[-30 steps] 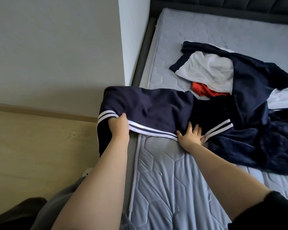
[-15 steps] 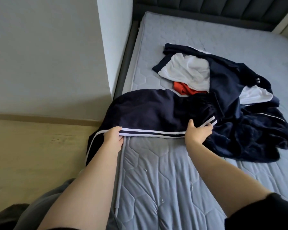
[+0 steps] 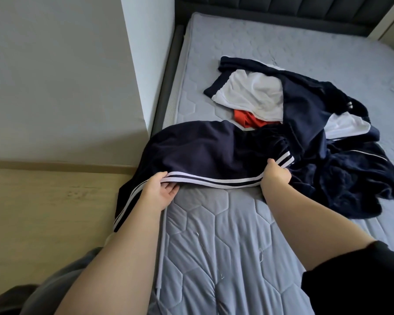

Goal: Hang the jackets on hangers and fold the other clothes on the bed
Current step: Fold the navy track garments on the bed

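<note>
You were mid-fold on the trousers (image 3: 203, 153), which lay across the bed's (image 3: 214, 258) edge, left hand (image 3: 159, 192) and right hand (image 3: 275, 176) each pinching the striped seam; the next move, I judged, called for drawing the overhang onto the bed.

Bedroom in a home.
Told by a bed (image 3: 167, 92) with a dark frame, a bare grey quilted mattress (image 3: 225, 235) and a dark padded headboard (image 3: 282, 10), navy, white and red clothes (image 3: 305, 110) strewn across it, plain pale walls (image 3: 55, 76) and a light wood-look floor (image 3: 43, 212) alongside.
</note>
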Demonstrator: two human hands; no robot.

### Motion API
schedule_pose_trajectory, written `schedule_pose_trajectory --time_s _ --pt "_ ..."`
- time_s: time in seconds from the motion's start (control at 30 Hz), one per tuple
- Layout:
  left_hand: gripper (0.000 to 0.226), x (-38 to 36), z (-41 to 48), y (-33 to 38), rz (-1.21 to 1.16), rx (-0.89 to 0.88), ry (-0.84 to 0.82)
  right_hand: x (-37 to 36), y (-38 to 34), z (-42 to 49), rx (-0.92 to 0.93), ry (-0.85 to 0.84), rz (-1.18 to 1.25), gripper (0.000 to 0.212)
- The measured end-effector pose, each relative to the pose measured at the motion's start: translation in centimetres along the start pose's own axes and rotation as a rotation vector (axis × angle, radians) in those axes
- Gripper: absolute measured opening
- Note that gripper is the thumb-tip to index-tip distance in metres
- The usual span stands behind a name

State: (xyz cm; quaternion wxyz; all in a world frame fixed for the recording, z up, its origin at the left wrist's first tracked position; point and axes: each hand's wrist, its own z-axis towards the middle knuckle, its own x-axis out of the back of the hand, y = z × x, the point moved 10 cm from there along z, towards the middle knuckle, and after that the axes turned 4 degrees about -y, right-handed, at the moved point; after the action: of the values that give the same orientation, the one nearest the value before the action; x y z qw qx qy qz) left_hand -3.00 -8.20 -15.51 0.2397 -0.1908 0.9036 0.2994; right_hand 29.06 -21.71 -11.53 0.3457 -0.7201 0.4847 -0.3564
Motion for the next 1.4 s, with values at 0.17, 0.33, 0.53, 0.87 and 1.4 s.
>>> schedule_pose_trajectory --time_s 0.17,0.33,0.53,0.87,1.4 --pt "0.016 -0.6 -0.1 -1.0 0.006 0.051 0.017 2.6 -6.7 -1.2 0.274 0.234 -0.07 0.034" --pt "0.01 -0.5 -0.6 -3.0 0.288 0.113 0.058 0.4 -12.0 -4.0 0.563 0.2 -0.227 0.02" --pt "0.044 0.9 -1.8 3.1 1.639 0.051 0.309 -7.8 -10.9 -11.7 1.031 -0.178 -0.544 0.03" --pt "0.056 0.0 -0.2 3.9 0.403 -0.142 0.096 -12.2 -1.8 -17.8 1.445 -0.734 -0.912 0.033" --pt "0.027 -3.0 1.2 1.8 0.739 -0.236 -0.055 -10.2 -0.3 -4.7 0.052 -0.591 -0.302 0.023"
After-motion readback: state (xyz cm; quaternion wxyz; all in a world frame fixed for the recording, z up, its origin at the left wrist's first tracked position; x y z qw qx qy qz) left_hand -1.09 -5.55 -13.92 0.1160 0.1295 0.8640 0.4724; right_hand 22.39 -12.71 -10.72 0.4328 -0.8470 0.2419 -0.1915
